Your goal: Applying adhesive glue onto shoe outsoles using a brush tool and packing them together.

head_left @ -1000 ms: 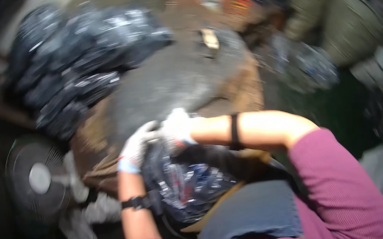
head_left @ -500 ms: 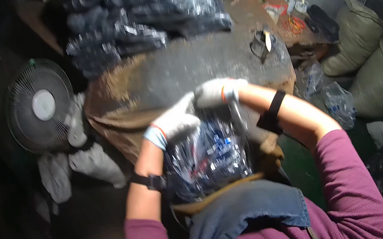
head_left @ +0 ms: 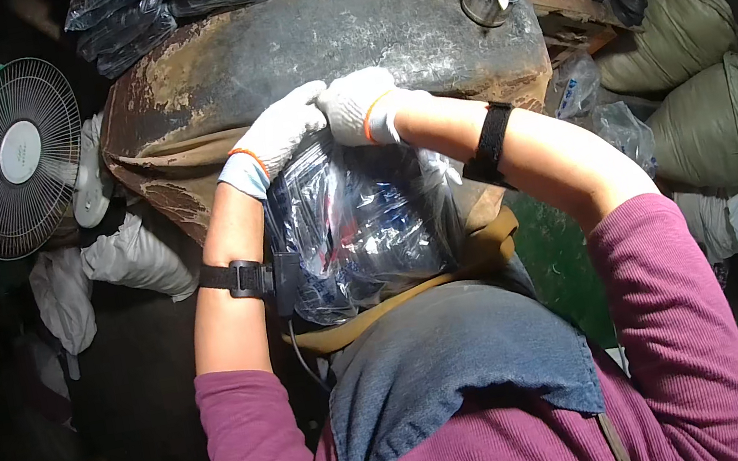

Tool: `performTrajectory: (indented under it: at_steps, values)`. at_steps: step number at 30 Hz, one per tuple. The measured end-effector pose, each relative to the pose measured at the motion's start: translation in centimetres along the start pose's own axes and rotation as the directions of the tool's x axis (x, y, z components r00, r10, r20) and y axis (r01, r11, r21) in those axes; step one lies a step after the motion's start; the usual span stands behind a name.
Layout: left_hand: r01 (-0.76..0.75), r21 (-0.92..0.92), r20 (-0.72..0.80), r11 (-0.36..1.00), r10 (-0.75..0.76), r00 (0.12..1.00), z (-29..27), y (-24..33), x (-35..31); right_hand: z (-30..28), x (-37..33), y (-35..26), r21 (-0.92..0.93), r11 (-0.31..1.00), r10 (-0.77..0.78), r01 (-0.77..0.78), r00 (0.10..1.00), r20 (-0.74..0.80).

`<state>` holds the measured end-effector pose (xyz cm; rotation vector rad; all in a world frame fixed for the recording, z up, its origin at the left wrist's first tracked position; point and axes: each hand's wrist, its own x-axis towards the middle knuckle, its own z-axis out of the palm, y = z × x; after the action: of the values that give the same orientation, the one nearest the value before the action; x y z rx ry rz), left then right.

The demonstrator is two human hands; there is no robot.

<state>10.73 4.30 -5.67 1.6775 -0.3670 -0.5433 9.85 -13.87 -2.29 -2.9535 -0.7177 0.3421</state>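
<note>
Gripping a filled plastic bag (head_left: 360, 237) by its top, left hand (head_left: 282, 132), right hand (head_left: 358, 107), both curled closed

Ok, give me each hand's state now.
Left hand: at the top of the plastic bag; grip can't be told.
Right hand: also there, curled; grip hidden.

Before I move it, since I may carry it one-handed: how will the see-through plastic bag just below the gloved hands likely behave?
The see-through plastic bag would probably sag and fold rather than stay stiff, judging by its many creases. Its glossy highlights suggest a slippery surface. Its weight I can't judge.
</note>
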Motion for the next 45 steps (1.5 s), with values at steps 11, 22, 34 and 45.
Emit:
performTrajectory:
  at_steps: [11, 22, 34, 45]
  values:
    - [-0.035, 0.943, 0.0, 0.331, 0.106, 0.994, 4.7, 3.4, -9.7, 1.6, -3.2, 4.2, 0.411, 0.907, 0.104, 0.091, 0.898, -0.428]
    - [0.132, 0.971, -0.192, 0.199, 0.325, 0.926, 6.5, 1.3, -11.5, 3.2, -4.8, 4.7, 0.437, 0.886, 0.125, 0.152, 0.831, -0.542]
    - [0.258, 0.942, -0.335, 0.215, 0.536, 0.775, 5.5, 1.3, -7.9, 2.9, -5.4, 5.5, 0.518, 0.836, 0.152, 0.18, 0.831, -0.535]
    - [0.148, 0.963, -0.267, 0.225, 0.725, 0.634, 5.6, 3.4, -4.7, 0.2, -3.6, 1.5, 0.224, 0.975, 0.083, -0.01, 0.944, -0.32]
